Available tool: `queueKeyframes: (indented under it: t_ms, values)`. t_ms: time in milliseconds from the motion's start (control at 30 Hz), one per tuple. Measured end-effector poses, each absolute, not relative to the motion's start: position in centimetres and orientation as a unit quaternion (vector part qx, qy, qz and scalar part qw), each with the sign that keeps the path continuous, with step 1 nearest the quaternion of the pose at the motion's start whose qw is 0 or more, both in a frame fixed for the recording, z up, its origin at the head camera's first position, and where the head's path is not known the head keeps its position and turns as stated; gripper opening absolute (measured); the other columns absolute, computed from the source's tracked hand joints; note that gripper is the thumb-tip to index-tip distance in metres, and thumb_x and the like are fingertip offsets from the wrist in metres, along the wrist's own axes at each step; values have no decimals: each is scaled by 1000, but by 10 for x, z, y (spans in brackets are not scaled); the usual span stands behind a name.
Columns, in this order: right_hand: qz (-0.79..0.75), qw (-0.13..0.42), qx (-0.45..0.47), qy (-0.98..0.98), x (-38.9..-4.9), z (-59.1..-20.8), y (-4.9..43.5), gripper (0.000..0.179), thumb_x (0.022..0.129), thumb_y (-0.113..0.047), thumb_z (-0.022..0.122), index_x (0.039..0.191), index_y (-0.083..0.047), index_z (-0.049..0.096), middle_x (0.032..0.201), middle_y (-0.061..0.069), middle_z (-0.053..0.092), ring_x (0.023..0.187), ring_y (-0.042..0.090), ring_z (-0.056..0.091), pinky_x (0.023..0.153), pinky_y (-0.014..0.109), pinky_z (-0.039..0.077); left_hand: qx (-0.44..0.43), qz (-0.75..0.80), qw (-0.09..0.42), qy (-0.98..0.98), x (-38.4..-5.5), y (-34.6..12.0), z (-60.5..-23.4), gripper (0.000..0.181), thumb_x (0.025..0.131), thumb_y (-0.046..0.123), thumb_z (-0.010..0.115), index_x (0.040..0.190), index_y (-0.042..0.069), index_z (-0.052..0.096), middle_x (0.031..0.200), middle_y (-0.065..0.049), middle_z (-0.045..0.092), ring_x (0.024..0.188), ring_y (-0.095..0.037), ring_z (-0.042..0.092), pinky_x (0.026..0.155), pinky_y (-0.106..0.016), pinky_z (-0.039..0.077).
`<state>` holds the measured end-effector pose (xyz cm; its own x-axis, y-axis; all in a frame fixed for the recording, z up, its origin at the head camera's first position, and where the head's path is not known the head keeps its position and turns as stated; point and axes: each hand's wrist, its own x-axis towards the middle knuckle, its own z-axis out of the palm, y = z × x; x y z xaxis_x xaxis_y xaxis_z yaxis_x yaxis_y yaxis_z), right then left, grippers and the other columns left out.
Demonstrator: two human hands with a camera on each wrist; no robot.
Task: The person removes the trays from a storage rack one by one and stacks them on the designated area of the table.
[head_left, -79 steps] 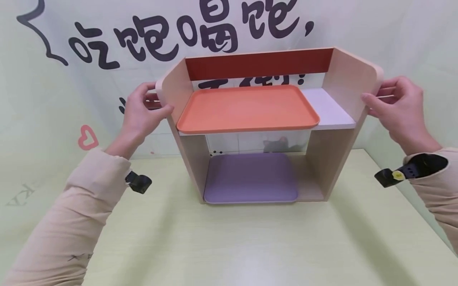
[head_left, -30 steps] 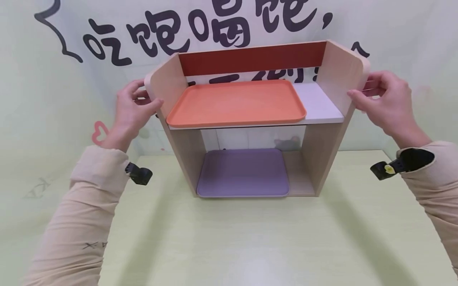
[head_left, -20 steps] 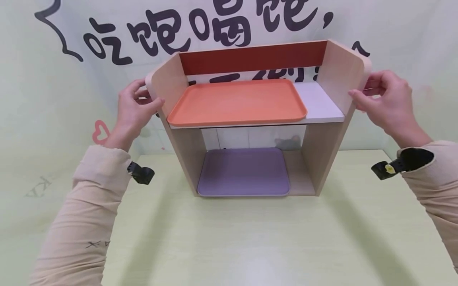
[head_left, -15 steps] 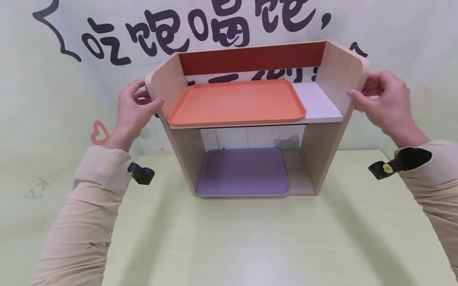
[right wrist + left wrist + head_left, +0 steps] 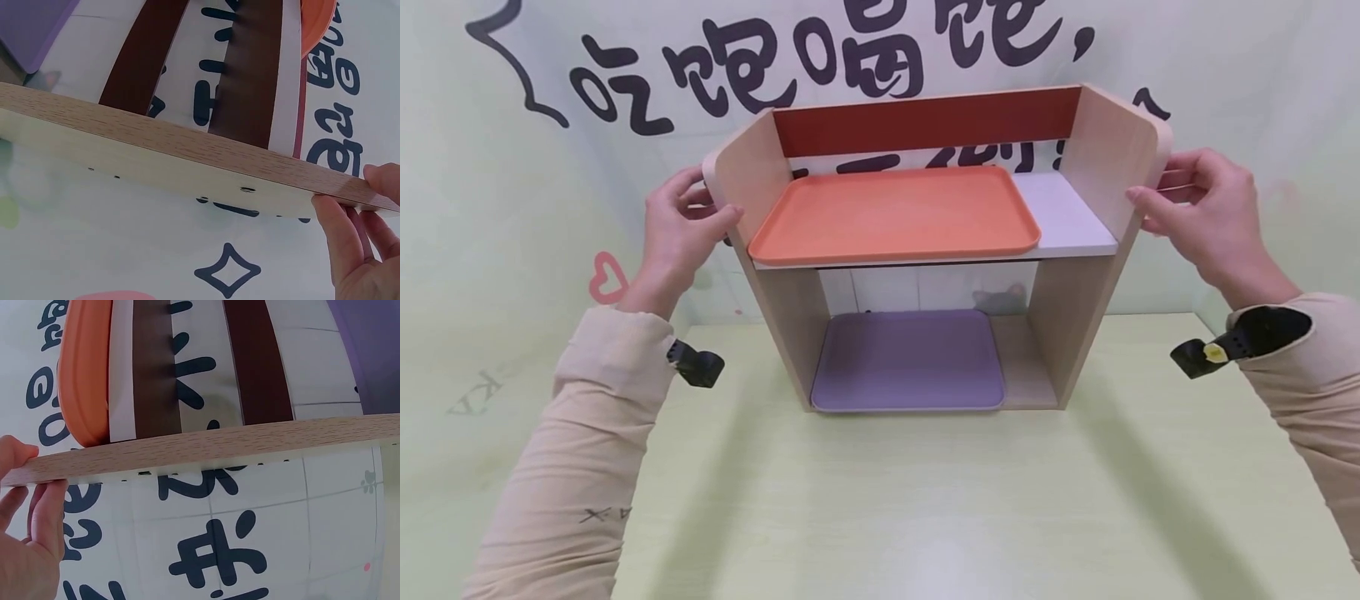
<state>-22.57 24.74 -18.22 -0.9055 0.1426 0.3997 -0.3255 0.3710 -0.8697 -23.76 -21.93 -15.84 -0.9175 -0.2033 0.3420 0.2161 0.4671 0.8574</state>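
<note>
A small two-tier wooden shelf (image 5: 1078, 325) stands on the table, with pale wood sides and a dark red strip across its upper back. On its white upper board (image 5: 1067, 217) lies an orange tray (image 5: 895, 215), set toward the left. A purple tray (image 5: 910, 362) rests on the bottom board, also toward the left. My left hand (image 5: 679, 229) pinches the front edge of the left side panel (image 5: 206, 445) near its top, thumb on the inner side. My right hand (image 5: 1213, 217) pinches the right side panel (image 5: 187, 147) at the same height, thumb inward, fingers outside.
Behind the shelf hangs a white cloth (image 5: 1240, 75) with large dark lettering and a small pink heart. The light table (image 5: 925, 500) extends in front of the shelf. Small black cameras sit on both wrists.
Since the earliest frame, the shelf and both hands appear slightly farther left and higher, the backdrop shifting the opposite way as the view moved. Over the last second almost nothing differs; both hands keep their hold.
</note>
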Motion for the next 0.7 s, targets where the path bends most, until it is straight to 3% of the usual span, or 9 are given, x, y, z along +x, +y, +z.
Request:
queueKeyframes:
  t_ms: [433, 700]
  values:
    - [536, 185, 69, -821, -223, -177, 254, 26, 78, -15, 66, 100, -19, 51, 85, -8, 55, 69, -1, 57, 52, 14, 48, -8, -516, 184, -837, -236, -219, -155, 52, 79, 21, 65, 128, 23, 46, 111, -9, 52, 97, -19, 54, 76, -26, 50]
    - [472, 187, 79, -858, -221, -173, 257, 26, 79, -18, 65, 102, -14, 52, 77, -18, 56, 61, -6, 58, 54, 9, 46, -11, -518, 177, -837, -234, -220, -155, 54, 79, 22, 65, 129, 24, 45, 113, -9, 50, 99, -19, 53, 77, -28, 49]
